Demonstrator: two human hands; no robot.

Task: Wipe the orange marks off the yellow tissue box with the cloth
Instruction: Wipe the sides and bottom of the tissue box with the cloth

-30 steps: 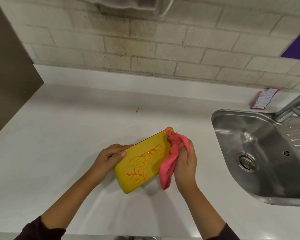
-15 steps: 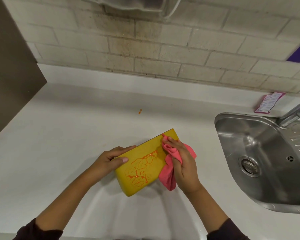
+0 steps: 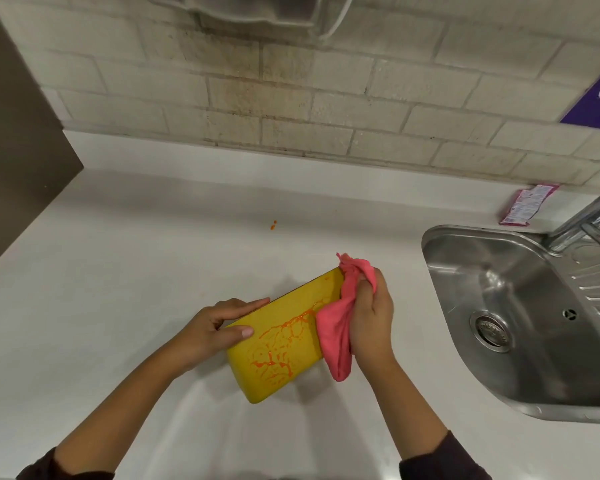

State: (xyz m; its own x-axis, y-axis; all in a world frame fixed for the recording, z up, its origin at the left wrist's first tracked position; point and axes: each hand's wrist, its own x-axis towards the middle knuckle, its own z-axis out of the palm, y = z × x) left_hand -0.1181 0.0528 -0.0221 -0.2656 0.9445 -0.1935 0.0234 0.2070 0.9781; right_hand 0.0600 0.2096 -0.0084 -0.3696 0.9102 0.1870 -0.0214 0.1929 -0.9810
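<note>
The yellow tissue box [image 3: 278, 341] lies tilted on the white counter, its upper face streaked with orange marks [image 3: 279, 344] over the middle and near end. My left hand [image 3: 215, 330] grips the box's left side, thumb on top. My right hand [image 3: 373, 320] is bunched around a pink cloth [image 3: 336, 327], which presses on the box's right end and hangs down past its edge. The far right corner of the box looks free of orange.
A steel sink [image 3: 520, 317] with a tap [image 3: 582, 220] sits close on the right. A small orange spot [image 3: 273, 225] lies on the counter [image 3: 118, 271] behind the box. A pink packet [image 3: 527, 204] leans at the tiled wall. A dark panel [image 3: 11, 150] stands at left.
My right hand with the cloth has slid back toward the box's right end after reaching over the top. The orange streaks near the right end have thinned. My left hand keeps its hold.
</note>
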